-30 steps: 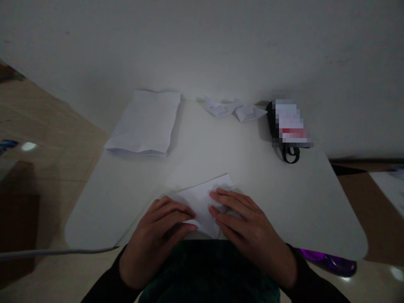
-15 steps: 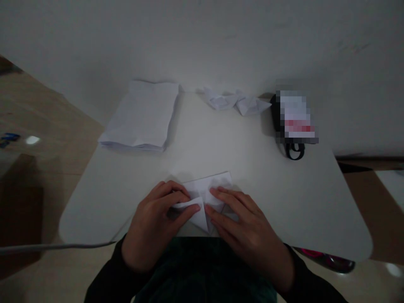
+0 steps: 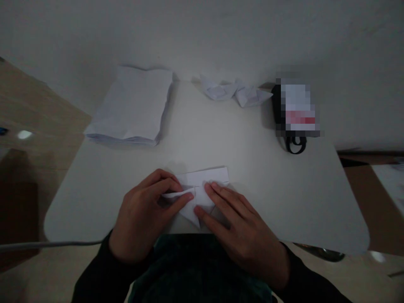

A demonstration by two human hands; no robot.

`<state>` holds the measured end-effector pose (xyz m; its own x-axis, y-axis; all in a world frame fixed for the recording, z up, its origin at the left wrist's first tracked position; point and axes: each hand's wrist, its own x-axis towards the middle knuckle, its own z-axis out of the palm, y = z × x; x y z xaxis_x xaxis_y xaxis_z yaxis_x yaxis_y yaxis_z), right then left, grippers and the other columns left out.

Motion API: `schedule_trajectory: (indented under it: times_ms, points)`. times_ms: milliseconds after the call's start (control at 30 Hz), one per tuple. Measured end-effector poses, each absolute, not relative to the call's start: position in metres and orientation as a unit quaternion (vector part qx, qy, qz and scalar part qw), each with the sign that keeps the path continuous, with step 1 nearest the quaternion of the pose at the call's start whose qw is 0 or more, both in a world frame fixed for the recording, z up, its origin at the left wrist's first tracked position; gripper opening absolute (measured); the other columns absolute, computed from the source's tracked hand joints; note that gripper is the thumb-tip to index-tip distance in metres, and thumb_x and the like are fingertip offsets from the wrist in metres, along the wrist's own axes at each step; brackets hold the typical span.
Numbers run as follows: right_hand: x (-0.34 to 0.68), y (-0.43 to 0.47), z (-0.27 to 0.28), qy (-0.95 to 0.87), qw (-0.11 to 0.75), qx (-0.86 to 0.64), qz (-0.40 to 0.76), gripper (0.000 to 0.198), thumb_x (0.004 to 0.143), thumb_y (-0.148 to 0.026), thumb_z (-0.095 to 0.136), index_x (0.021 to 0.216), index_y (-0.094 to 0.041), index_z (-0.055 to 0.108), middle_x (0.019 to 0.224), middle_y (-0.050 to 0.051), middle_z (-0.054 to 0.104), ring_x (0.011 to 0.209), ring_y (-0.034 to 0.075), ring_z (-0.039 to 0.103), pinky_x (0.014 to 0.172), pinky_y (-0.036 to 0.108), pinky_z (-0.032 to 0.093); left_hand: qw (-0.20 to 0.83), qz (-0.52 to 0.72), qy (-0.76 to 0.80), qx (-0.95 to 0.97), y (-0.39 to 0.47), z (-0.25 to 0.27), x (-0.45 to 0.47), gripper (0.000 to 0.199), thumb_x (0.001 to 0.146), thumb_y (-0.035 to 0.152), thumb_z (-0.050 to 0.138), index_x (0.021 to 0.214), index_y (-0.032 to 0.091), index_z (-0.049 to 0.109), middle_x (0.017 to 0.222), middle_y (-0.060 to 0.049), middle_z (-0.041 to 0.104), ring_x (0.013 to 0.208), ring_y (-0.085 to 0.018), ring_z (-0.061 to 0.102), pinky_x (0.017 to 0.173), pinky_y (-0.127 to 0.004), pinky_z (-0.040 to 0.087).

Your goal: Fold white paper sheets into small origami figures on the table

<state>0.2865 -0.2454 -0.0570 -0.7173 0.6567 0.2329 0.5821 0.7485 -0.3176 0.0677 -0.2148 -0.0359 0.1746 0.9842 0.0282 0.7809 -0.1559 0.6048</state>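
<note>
A folded sheet of white paper (image 3: 205,176) lies near the table's front edge, under both hands. Its lower part comes to a point toward me, and a straight strip runs along the far side. My left hand (image 3: 147,210) pinches a raised flap on the paper's left side between thumb and fingers. Flat on the right half rests my right hand (image 3: 241,223), fingers stretched out and pressing the paper down, its thumb near the middle crease. Parts of the paper are hidden beneath the fingers.
On the white table (image 3: 284,189), a stack of white paper (image 3: 132,105) lies at the back left. Two folded paper boats (image 3: 221,90) stand by the wall. A black object with a strap (image 3: 295,143), partly blurred out, sits back right. A grey cable (image 3: 63,244) runs at lower left.
My right fingers have flattened the right side of the paper, and its far strip now lies straighter. My left hand still pinches the left flap. The view has shifted slightly.
</note>
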Motion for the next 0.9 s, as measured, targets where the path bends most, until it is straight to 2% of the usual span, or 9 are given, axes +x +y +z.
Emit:
schedule_trajectory:
  times_ms: [433, 733, 900]
  points:
    - [0.2878, -0.2454, -0.0558, -0.922, 0.148, -0.332, 0.137, 0.041, 0.094, -0.015, 0.046, 0.135, -0.018, 0.049, 0.149, 0.021, 0.035, 0.141, 0.032, 0.025, 0.107, 0.052, 0.038, 0.244, 0.180, 0.622, 0.722, -0.2093, -0.0389, 0.0673, 0.026, 0.077, 0.048, 0.065, 0.075, 0.023, 0.067, 0.089, 0.000, 0.065, 0.067, -0.012, 0.060, 0.063, -0.026, 0.047]
    - [0.2888, -0.2441, -0.0548, -0.923, 0.146, -0.327, 0.139, 0.042, 0.093, -0.015, 0.049, 0.134, -0.017, 0.049, 0.149, 0.016, 0.036, 0.142, 0.030, 0.024, 0.109, 0.050, 0.037, 0.252, 0.163, 0.634, 0.713, -0.2085, -0.0355, 0.0706, 0.023, 0.078, 0.045, 0.065, 0.074, 0.023, 0.068, 0.090, 0.001, 0.063, 0.067, -0.012, 0.058, 0.064, -0.027, 0.045]
    - [0.2889, -0.2424, -0.0534, -0.929, 0.140, -0.314, 0.140, 0.041, 0.091, -0.013, 0.050, 0.132, -0.015, 0.051, 0.148, 0.010, 0.040, 0.143, 0.027, 0.023, 0.111, 0.048, 0.036, 0.256, 0.146, 0.634, 0.715, -0.2063, -0.0326, 0.0719, 0.025, 0.079, 0.046, 0.063, 0.076, 0.021, 0.067, 0.090, 0.000, 0.063, 0.066, -0.012, 0.055, 0.063, -0.027, 0.045]
